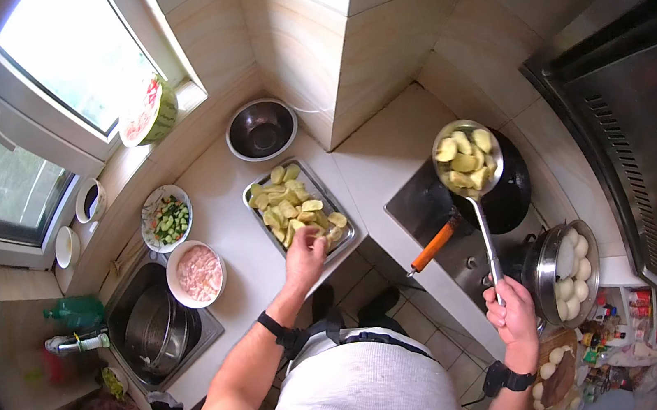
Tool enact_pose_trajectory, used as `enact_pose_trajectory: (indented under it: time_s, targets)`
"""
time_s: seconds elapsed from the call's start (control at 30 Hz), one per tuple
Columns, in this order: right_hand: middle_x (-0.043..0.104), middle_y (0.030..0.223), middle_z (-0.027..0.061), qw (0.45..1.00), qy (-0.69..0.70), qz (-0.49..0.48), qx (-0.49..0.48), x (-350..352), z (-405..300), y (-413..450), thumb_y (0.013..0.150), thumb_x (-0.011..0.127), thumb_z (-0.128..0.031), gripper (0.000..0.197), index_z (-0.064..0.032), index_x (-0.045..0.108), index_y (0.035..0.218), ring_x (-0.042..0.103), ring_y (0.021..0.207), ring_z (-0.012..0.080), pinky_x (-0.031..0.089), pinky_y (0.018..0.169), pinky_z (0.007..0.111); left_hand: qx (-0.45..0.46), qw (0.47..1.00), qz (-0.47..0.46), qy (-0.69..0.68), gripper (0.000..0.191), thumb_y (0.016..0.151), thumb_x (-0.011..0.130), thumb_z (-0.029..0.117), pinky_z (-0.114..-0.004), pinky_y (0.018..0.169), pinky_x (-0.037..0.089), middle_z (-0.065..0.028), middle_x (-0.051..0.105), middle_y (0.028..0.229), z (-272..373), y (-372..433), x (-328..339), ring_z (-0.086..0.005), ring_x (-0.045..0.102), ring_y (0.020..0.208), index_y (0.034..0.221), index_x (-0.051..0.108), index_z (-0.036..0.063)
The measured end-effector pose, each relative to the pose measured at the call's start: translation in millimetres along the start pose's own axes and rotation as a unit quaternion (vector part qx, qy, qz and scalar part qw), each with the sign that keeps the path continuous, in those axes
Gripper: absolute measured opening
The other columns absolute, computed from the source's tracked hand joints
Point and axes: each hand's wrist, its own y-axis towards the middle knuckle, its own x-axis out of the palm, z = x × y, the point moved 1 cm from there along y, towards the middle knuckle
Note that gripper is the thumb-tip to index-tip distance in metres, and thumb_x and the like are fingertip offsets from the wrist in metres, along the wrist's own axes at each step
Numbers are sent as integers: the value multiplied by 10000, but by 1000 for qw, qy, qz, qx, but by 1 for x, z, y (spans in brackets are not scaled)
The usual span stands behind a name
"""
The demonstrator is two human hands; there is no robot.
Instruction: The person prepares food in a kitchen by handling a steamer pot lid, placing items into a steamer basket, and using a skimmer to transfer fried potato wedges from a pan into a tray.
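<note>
My left hand is at the near end of a metal tray, its fingers at the yellowish vegetable pieces heaped there; whether it grips one cannot be made out. My right hand is closed round the handle of a metal skimmer ladle. More yellowish pieces lie in the ladle's bowl, which is over a black wok with an orange handle. The wok sits on the stove, its inside partly hidden by the ladle.
A steamer of white buns stands right of the stove. Left of the tray are a bowl of minced meat, a bowl of diced vegetables and a sink with a pot. An empty metal bowl stands behind; a range hood juts in right.
</note>
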Motion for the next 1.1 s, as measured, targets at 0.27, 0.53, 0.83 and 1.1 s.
enact_pose_trajectory:
  time_s: [0.27,0.53,0.83,1.1]
  targets:
    - [626,823,59,976,-100,-148,127,82,32,22,1084,559,-133,130,-7,595,1078,422,520,28,339,434,204,1,989,151,-2,486,939,679,161,-431,917,558,-172,666,1126,-27,42,-33,-301,668,1027,1394,564,37]
    - [683,705,58,868,-474,-147,-31,142,60,63,1027,553,-148,180,-12,621,931,639,624,159,512,596,364,38,986,162,23,558,939,687,146,-448,969,557,-205,590,1278,-38,48,-21,-340,625,1142,1475,538,102]
    - [687,817,264,794,-561,-115,-203,187,60,70,1022,579,-166,181,12,603,998,679,823,495,529,742,549,70,982,172,39,541,932,683,108,-419,919,576,-193,594,1260,-36,43,-23,-312,653,1041,1458,557,74]
    - [691,891,305,783,-571,-63,-239,184,78,92,1013,582,-174,195,19,611,1007,665,895,531,518,773,596,65,982,177,21,535,931,685,102,-381,821,582,-162,602,1167,-35,34,-27,-242,674,859,1452,569,66]
